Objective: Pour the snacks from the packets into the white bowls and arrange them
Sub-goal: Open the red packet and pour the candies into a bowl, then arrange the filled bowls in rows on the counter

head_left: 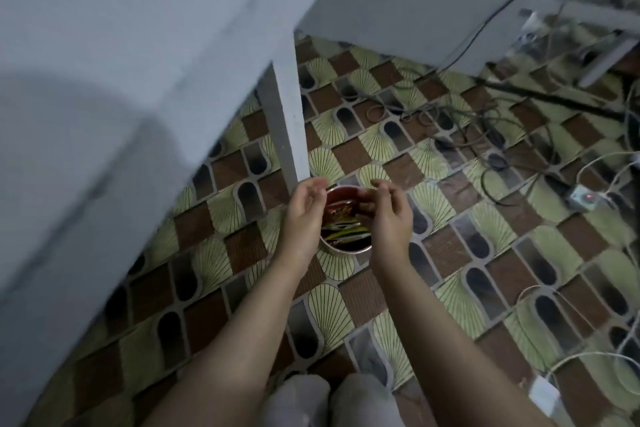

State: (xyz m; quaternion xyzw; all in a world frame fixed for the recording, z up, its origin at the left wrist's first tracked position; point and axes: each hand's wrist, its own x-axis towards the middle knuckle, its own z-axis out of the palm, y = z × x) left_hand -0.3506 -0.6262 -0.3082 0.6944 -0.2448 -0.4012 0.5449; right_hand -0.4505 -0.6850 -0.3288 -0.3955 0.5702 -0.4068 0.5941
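Note:
A small round tub (pixel 346 248) with a red inside stands on the patterned floor beside a white table leg. Several snack packets (pixel 346 229) in red, yellow and dark colours lie inside it. My left hand (pixel 304 215) is at the tub's left side with fingers curved and apart, holding nothing. My right hand (pixel 389 215) is at the tub's right side, its fingertips bent toward the rim; whether they touch a packet is unclear. No white bowls are in view.
A white table (pixel 121 80) fills the left, its leg (pixel 284 121) just behind the tub. Tangled cables (pixel 485 135) and a power strip (pixel 581 199) lie on the floor to the right. My knees (pixel 332 399) show at the bottom.

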